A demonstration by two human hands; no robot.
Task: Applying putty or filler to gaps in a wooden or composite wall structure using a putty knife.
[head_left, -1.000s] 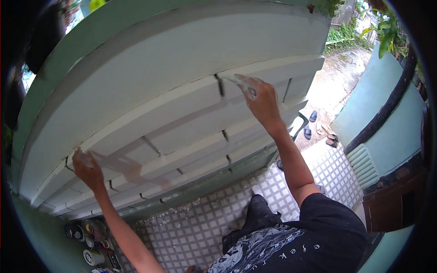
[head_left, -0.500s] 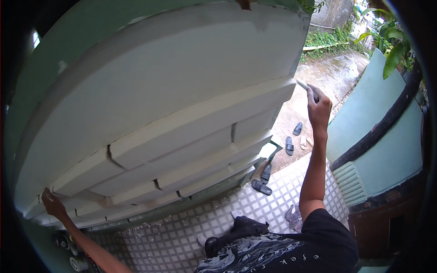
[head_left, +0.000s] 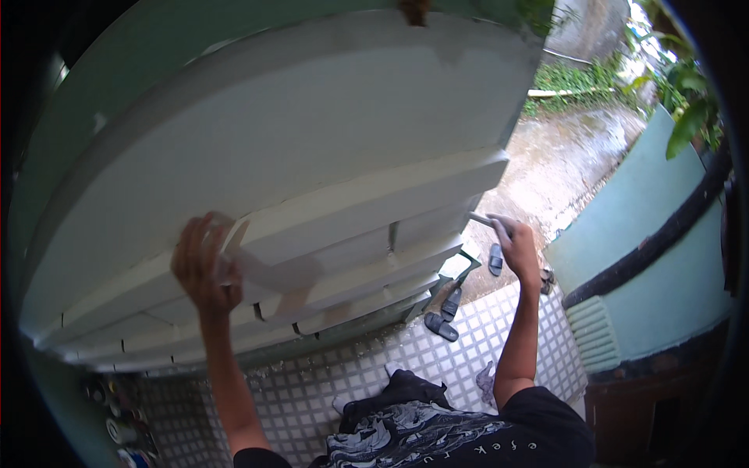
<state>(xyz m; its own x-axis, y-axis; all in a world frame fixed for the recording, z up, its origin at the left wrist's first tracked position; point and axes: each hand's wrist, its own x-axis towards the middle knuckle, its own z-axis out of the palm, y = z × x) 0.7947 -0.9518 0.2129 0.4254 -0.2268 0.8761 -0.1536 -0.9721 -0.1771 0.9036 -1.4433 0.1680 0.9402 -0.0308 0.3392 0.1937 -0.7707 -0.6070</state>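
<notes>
In front of me is a white wall (head_left: 328, 109) with stepped, brick-like ledges (head_left: 374, 187) below its smooth upper part. Dark vertical grooves divide the ledges. My left hand (head_left: 207, 265), smeared by motion, is raised at the top ledge with its fingers stretched out; I make out nothing held in it. At the wall's right end, my right hand (head_left: 515, 243) pinches a thin, pale, flat strip (head_left: 481, 219) whose tip points at the ledges' end. Pale dust coats the right fingers. The strip's exact kind is too small to tell.
Black slippers (head_left: 442, 326) lie on the tiled floor (head_left: 312, 390) near the wall's foot; another slipper (head_left: 495, 260) lies farther out. A crumpled cloth (head_left: 486, 382) is by my right side. Cans (head_left: 121, 430) stand at lower left. A pale green panel (head_left: 616, 210) rises at right.
My left hand has moved right and up from the ledges' far left end. My right hand, still pinching the strip, has come lower and nearer. The view has shifted slightly.
</notes>
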